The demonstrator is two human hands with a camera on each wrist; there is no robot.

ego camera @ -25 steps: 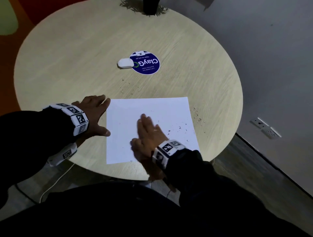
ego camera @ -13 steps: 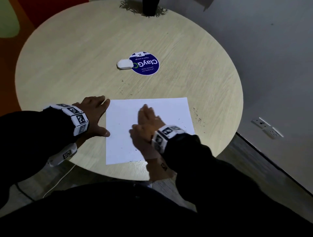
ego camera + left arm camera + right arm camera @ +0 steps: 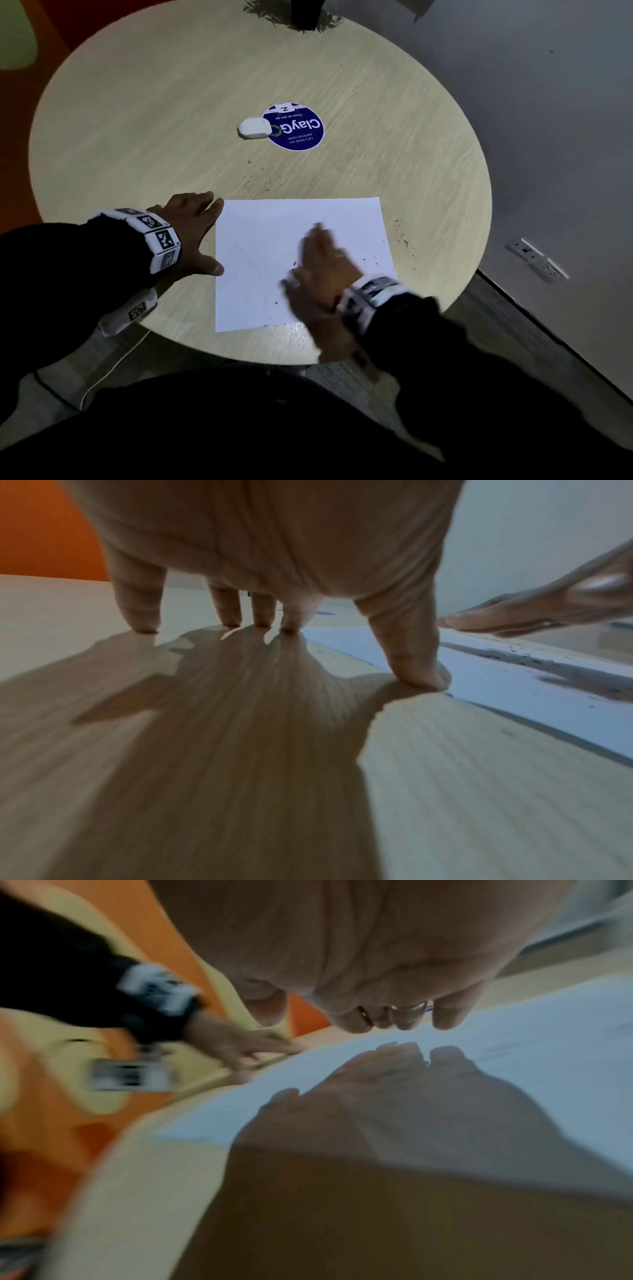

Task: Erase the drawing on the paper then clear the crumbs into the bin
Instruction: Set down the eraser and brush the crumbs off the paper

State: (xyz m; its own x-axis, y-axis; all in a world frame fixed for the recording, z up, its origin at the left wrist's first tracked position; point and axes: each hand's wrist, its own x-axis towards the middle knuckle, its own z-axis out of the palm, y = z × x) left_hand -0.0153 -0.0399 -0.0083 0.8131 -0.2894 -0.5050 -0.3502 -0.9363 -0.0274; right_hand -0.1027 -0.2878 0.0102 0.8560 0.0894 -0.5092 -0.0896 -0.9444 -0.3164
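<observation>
A white sheet of paper (image 3: 274, 246) lies near the front edge of the round wooden table (image 3: 171, 102). No drawing shows on it; dark eraser crumbs (image 3: 371, 260) dot its right side and the table just past its right edge. My right hand (image 3: 322, 260), blurred by motion, lies flat and open on the paper's lower right part. My left hand (image 3: 195, 233) stays spread on the table, its thumb and fingertips (image 3: 421, 674) pressing at the paper's left edge. A white eraser (image 3: 255, 127) rests farther back. No bin is in view.
A round blue sticker (image 3: 296, 126) lies on the table beside the eraser. More crumbs (image 3: 257, 178) are scattered on the wood between eraser and paper. A dark pot base (image 3: 305, 13) stands at the far edge. Grey floor with wall sockets (image 3: 537, 260) lies to the right.
My right hand swept left across the paper, then back toward the right and front. Crumbs on the paper's right side shifted. My left hand and the eraser stayed put.
</observation>
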